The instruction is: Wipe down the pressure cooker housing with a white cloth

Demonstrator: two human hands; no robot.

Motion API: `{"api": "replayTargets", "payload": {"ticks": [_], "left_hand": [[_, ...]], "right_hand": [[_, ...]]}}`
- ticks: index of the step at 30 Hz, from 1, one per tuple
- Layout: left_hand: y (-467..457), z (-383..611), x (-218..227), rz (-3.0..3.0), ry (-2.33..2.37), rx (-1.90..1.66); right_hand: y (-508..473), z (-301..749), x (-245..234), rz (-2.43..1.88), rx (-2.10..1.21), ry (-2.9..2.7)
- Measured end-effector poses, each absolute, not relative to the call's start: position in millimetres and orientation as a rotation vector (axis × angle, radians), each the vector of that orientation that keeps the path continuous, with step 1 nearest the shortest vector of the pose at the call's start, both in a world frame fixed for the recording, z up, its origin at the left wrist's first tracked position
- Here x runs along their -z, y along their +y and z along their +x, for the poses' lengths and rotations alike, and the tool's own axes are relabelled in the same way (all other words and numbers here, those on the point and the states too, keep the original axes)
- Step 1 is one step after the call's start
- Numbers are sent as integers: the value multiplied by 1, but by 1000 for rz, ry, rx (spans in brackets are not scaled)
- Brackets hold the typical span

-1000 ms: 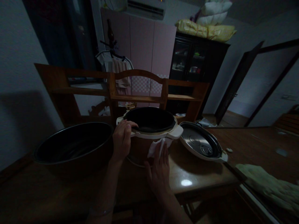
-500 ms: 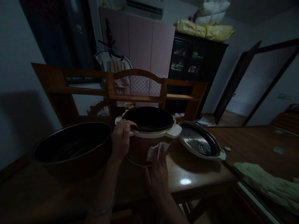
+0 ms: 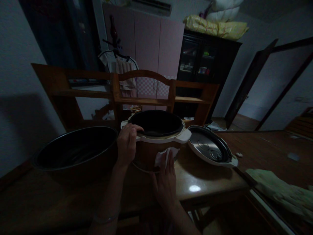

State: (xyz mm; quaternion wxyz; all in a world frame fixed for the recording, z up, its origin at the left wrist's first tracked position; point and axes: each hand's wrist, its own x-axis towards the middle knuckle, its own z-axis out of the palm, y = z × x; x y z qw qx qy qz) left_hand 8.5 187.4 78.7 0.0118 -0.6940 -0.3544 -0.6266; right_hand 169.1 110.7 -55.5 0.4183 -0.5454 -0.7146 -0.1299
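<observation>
An electric pressure cooker body [image 3: 144, 155], brown with a white rim and side handles, stands on the table with its dark opening up. My left hand [image 3: 127, 142] holds it at the left of the rim, fingers curled over the edge. Low on the cooker's front, my right hand [image 3: 166, 182] presses a white cloth or tissue [image 3: 162, 157] flat against the wall with outstretched fingers. The dark inner pot [image 3: 80, 164] sits to the left of my left hand. Right of the cooker lies its round lid [image 3: 207, 145], with the metal inside facing up.
The wooden table [image 3: 193, 178] has a wooden shelf rack [image 3: 144, 101] along its back. A small white piece [image 3: 239, 154] lies beyond the lid. At the lower right is a pale green cloth [image 3: 274, 187]. Cabinets and an open door stand farther back.
The view has tilted slightly. My right hand and the cloth stay almost at the same spot on the cooker's front. My left hand keeps its hold on the rim.
</observation>
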Motion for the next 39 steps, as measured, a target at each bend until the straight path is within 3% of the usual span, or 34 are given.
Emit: {"api": "replayTargets", "payload": {"ticks": [15, 39], "left_hand": [[188, 8, -79, -2150, -1091, 1926], [190, 8, -77, -2147, -1058, 1965]], "right_hand": [[118, 176, 17, -1346, 345, -1749], [108, 172, 58, -1371, 280, -1801]]}}
